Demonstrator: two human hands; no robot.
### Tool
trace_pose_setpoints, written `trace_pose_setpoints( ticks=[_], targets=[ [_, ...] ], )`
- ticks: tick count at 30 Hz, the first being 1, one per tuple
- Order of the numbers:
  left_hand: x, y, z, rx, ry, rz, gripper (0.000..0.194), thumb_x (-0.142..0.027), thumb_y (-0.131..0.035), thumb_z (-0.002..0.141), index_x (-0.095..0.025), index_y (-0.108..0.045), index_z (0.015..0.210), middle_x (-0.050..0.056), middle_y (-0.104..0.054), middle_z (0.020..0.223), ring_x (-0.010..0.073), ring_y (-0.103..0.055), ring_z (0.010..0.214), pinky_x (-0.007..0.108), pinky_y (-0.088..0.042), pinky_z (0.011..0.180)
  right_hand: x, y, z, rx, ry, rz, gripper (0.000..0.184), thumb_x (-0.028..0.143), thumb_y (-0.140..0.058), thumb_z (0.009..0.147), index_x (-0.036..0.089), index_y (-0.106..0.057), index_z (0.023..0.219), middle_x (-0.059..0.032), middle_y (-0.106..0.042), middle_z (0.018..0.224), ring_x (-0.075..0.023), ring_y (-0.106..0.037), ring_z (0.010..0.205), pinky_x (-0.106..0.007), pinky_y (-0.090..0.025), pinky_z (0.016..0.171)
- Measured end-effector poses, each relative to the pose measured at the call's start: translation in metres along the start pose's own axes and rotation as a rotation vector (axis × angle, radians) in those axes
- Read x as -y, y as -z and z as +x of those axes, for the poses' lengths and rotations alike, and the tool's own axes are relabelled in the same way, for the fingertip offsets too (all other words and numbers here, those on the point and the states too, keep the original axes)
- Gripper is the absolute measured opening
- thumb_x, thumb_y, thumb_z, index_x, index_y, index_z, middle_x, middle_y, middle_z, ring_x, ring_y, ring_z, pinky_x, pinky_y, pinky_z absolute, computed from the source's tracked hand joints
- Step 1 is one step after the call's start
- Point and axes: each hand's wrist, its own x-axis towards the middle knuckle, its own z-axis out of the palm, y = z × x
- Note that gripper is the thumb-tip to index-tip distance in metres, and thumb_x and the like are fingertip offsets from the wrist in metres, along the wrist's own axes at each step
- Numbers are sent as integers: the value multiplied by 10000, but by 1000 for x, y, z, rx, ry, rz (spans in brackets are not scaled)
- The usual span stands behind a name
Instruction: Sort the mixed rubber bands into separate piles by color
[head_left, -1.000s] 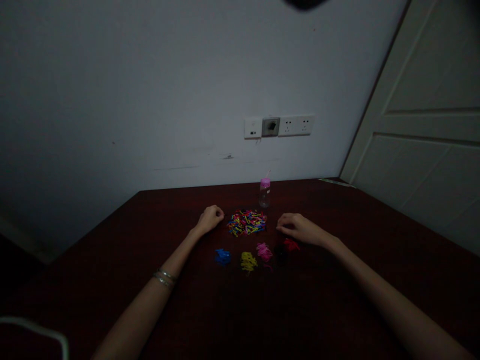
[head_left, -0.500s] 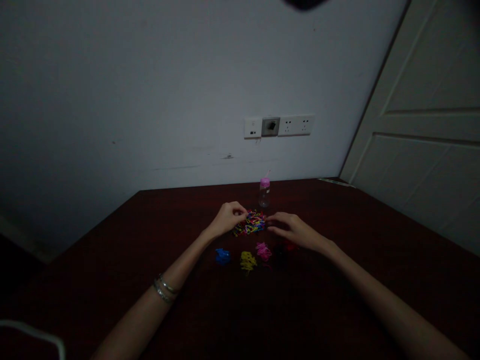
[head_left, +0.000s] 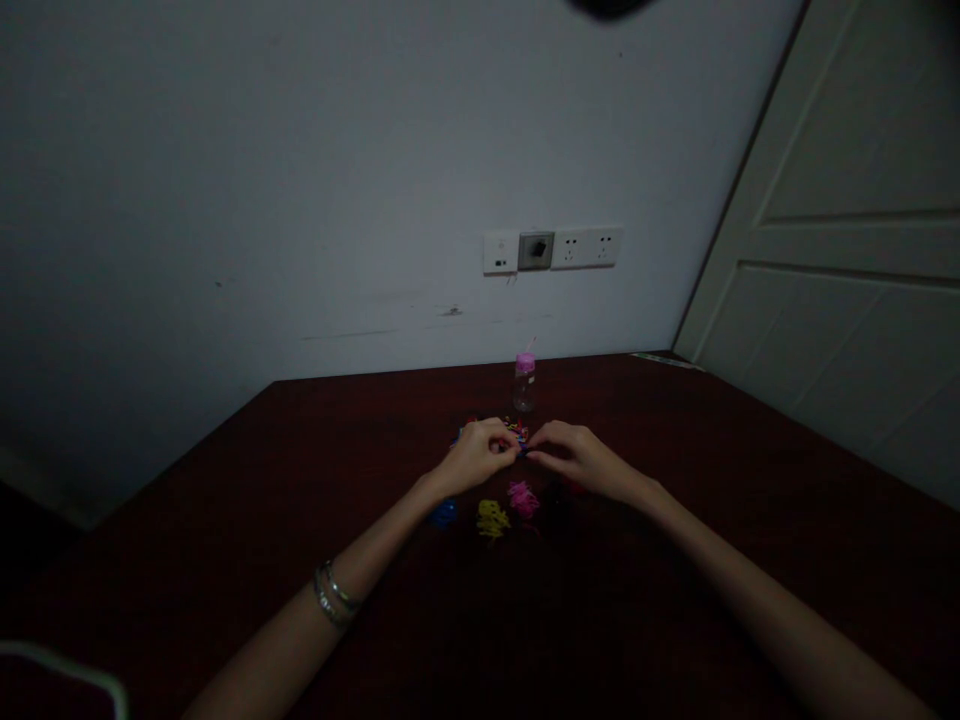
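A mixed heap of small coloured loops (head_left: 517,428), which look like rubber bands, lies partly hidden behind my hands. My left hand (head_left: 480,452) is closed in a pinch at the heap's near edge. From the other side my right hand (head_left: 581,460) pinches too, and the fingertips almost meet. Between them shows a small dark blue loop (head_left: 523,453), its outline hard to make out. Nearer to me lie sorted clumps: a blue clump (head_left: 444,514) partly behind my left wrist, a yellow clump (head_left: 493,519) and a pink clump (head_left: 523,499).
A clear bottle with a pink lid (head_left: 525,382) stands behind the heap. Something red (head_left: 574,487) shows dimly under my right hand. The dark red table (head_left: 360,405) meets a wall with sockets (head_left: 551,250). A pale cable (head_left: 67,668) is at the lower left.
My left hand has moved right and slightly nearer, across the heap, to meet my right hand. My right fingers have closed in, and a dark blue loop now shows between the hands.
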Motion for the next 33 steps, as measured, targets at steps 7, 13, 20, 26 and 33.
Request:
trace_pose_setpoints(
  ticks=[7, 13, 20, 26, 33],
  targets=[
    [3, 2, 1, -16, -43, -36, 119, -173, -558, 737, -134, -670, 733, 19, -583, 733, 92, -477, 625, 199, -360, 572, -5, 3, 0, 9, 1, 1, 173, 306, -521, 833, 185, -628, 894, -55, -634, 864, -166, -575, 810, -303, -457, 728],
    [44, 16, 4, -186, 113, -43, 180, -272, -582, 724, -125, -685, 743, 43, -615, 715, 114, -507, 615, 221, -379, 573, -25, 15, -3, 67, -78, 7, 188, 322, -535, 819, 180, -649, 865, -57, -642, 880, -168, -575, 824, -309, -449, 758],
    [112, 29, -2, -444, 445, -217, 191, -280, -625, 636, -116, -692, 710, 50, -666, 668, 160, -583, 642, 240, -434, 601, -31, 12, -5, 345, -92, -12, 237, 361, -534, 816, 188, -690, 862, -70, -615, 972, -177, -552, 901, -325, -411, 840],
    [119, 31, -10, -462, 545, -249, 210, -289, -617, 647, -113, -702, 721, 22, -596, 477, 137, -546, 500, 227, -414, 517, -32, 7, -8, 423, -127, -41, 274, 419, -534, 806, 228, -698, 915, -75, -559, 1062, -217, -485, 1007, -368, -365, 895],
    [117, 30, -11, -435, 579, -252, 217, -272, -608, 656, -103, -701, 756, 10, -576, 447, 120, -514, 454, 210, -389, 473, -34, 6, -9, 438, -136, -42, 309, 428, -500, 825, 213, -699, 923, -87, -551, 1078, -222, -480, 1013, -365, -363, 898]
  ],
)
